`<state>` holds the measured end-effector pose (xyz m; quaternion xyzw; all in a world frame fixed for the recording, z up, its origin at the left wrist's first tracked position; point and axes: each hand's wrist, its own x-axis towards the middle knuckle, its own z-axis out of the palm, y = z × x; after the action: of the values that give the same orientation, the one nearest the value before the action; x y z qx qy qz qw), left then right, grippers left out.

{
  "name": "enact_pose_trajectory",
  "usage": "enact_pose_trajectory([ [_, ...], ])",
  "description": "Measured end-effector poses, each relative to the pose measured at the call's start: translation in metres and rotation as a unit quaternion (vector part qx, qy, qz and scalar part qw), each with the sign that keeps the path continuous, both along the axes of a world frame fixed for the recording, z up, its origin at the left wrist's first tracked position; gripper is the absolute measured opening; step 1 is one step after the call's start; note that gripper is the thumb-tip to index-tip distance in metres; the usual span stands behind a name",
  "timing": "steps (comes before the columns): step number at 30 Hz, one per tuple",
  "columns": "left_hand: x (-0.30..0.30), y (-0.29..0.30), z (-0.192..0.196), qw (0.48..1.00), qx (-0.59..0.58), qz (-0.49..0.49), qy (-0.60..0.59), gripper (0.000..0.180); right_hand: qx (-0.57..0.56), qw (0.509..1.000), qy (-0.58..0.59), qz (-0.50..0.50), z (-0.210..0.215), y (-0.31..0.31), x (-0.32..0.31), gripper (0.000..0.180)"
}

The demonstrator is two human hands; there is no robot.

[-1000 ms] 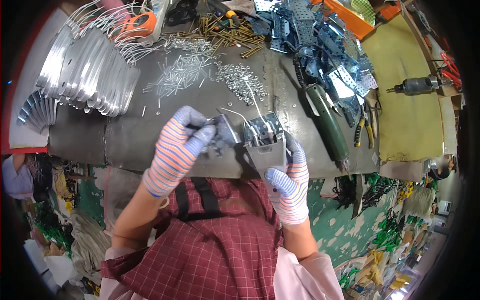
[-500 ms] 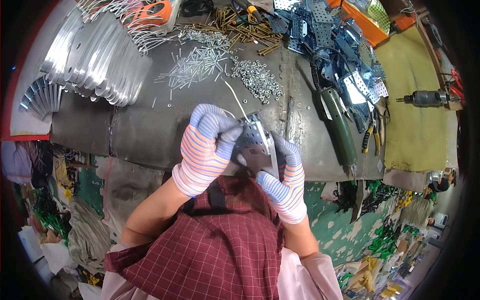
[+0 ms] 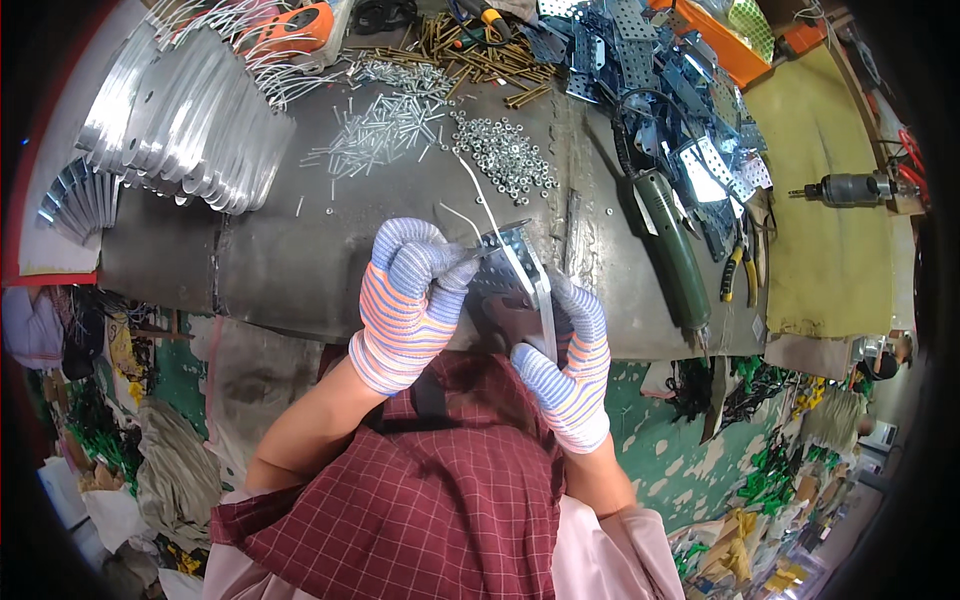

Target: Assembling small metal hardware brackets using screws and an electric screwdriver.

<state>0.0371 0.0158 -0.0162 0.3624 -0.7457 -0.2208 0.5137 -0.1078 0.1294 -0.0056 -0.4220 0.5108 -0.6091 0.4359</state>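
Note:
My right hand (image 3: pixel 572 350), in a striped glove, grips a shiny metal strip (image 3: pixel 545 310) with white wires (image 3: pixel 474 182) running from its far end. Against that strip lies a dark perforated metal bracket (image 3: pixel 515 248). My left hand (image 3: pixel 408 300), gloved the same way, is closed in a pinch at the bracket's left edge; what the fingertips hold is too small to make out. Beyond my hands lie a heap of long silver screws (image 3: pixel 382 135) and a pile of nuts (image 3: pixel 503 155).
Stacked metal strips with wires (image 3: pixel 180 125) stand at the left. A heap of perforated brackets (image 3: pixel 640 60) fills the back right, with brass-coloured rods (image 3: pixel 480 50) beside it. A green power screwdriver (image 3: pixel 672 250) and yellow-handled pliers (image 3: pixel 738 272) lie to the right.
The bracket and strip have turned in my hands, so the strip's edge and wires now show more. My left hand stays pinched at the bracket's edge.

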Motion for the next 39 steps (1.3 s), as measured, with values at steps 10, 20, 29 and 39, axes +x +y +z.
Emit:
enact_pose_trajectory([
  [10,0.003,-0.002,-0.012,0.999,0.035,-0.029,-0.005,0.019,0.019,1.0,0.008,0.013,0.003,0.004,0.002,0.063],
  [20,-0.022,0.026,0.009,0.878,0.378,-0.042,0.289,0.029,0.005,0.998,0.054,-0.013,0.007,-0.001,0.01,0.062],
  [29,-0.023,0.028,-0.021,0.972,0.174,-0.135,0.081,0.014,-0.057,0.938,0.341,-0.01,0.0,0.001,-0.017,0.045],
  [39,-0.026,0.031,-0.022,0.987,0.091,-0.116,0.064,0.02,0.18,0.691,0.68,-0.17,0.008,-0.012,-0.15,0.061],
])
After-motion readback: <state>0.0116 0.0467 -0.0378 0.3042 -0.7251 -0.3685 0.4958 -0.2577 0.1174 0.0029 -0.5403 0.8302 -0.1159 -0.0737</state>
